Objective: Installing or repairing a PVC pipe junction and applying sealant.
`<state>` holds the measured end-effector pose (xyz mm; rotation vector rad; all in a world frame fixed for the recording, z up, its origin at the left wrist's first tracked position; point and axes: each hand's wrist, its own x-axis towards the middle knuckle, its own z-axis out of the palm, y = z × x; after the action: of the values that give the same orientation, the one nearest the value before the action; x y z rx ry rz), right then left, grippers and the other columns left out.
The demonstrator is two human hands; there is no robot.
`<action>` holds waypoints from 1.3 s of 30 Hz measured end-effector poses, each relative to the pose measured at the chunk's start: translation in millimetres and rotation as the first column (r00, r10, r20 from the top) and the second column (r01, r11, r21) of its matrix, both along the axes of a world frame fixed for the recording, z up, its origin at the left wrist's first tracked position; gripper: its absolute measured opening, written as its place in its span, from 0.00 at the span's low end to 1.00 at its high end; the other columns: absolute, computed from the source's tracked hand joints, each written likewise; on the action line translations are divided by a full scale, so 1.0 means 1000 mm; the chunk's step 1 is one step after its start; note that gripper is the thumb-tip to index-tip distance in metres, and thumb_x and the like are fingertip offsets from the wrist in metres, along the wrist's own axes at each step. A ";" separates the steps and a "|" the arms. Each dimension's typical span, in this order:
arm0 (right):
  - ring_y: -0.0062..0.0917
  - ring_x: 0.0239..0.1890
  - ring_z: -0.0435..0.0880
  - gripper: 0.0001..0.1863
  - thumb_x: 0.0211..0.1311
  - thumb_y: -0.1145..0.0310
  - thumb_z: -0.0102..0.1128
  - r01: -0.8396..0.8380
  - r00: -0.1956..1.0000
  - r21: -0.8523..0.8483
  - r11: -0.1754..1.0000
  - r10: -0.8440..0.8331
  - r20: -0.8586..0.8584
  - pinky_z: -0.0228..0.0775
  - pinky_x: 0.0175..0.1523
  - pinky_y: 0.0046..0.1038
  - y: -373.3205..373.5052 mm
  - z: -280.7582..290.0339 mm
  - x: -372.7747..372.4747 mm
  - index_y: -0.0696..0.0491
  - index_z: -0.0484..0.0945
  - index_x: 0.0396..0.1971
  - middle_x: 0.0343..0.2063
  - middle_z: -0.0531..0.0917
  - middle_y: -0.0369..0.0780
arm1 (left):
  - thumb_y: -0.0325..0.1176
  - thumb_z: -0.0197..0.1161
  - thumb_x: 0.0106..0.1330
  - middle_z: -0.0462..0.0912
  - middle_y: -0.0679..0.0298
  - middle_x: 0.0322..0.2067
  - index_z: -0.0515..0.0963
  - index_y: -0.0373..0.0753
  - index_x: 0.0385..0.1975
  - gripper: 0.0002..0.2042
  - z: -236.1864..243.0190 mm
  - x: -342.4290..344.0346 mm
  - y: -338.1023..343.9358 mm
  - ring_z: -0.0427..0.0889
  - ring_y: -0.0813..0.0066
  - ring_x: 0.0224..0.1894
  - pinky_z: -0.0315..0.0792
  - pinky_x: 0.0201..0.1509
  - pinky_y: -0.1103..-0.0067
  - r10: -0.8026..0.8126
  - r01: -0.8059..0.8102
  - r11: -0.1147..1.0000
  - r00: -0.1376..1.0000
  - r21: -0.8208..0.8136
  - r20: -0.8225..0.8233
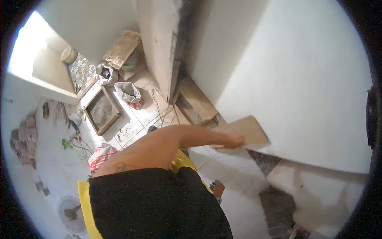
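My left arm (187, 135) reaches across to the right, and my left hand (234, 140) is closed on the near edge of a flat, brown rectangular tile (250, 129). The tile is tilted close to the foot of the white wall (294, 87). Lower down, beside my black and yellow shirt (155, 203), my right hand (217, 188) shows small, with a band at the wrist. Its fingers look apart and nothing shows in them. The rest of my right arm is hidden behind the shirt.
A brown panel (197, 99) lies along the wall's foot by the door edge (175, 51). A wooden-framed sieve (116, 115), an open sack (127, 91), a red and white bag (102, 153) and a white basin (65, 207) stand left. A dark patch (277, 205) shows at right.
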<state>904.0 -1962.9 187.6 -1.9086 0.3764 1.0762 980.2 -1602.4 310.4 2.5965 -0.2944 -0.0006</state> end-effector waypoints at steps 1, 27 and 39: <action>0.31 0.27 0.84 0.10 0.63 0.67 0.58 -0.138 0.988 0.020 0.990 0.136 0.076 0.79 0.32 0.35 0.033 0.012 0.033 0.57 0.79 0.38 0.35 0.84 0.45 | 0.33 0.57 0.62 0.83 0.52 0.39 0.82 0.38 0.36 0.10 -0.035 -0.059 0.019 0.82 0.51 0.44 0.76 0.48 0.59 0.268 -0.274 0.949 0.962 -0.155 -0.057; 0.28 0.43 0.83 0.17 0.48 0.77 0.71 -0.766 0.435 0.516 0.384 -0.281 0.855 0.75 0.53 0.29 0.726 0.414 -0.129 0.65 0.82 0.40 0.44 0.84 0.46 | 0.37 0.59 0.66 0.82 0.66 0.27 0.81 0.40 0.46 0.13 -0.200 -0.797 0.099 0.79 0.77 0.22 0.68 0.20 0.79 0.306 -0.370 -0.911 -0.306 -0.183 -0.902; 0.31 0.39 0.84 0.23 0.46 0.73 0.74 -0.811 0.523 0.567 0.146 -0.255 0.813 0.78 0.46 0.33 0.697 0.424 -0.198 0.67 0.79 0.43 0.43 0.84 0.47 | 0.35 0.57 0.66 0.85 0.58 0.38 0.80 0.31 0.50 0.17 -0.065 -0.686 0.043 0.84 0.73 0.36 0.79 0.38 0.78 0.630 -0.251 -0.773 -0.412 -0.583 -0.659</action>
<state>705.9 -1265.6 611.6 -0.9465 -1.1891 0.2825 293.8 -1559.4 245.9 0.5438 1.6935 1.1058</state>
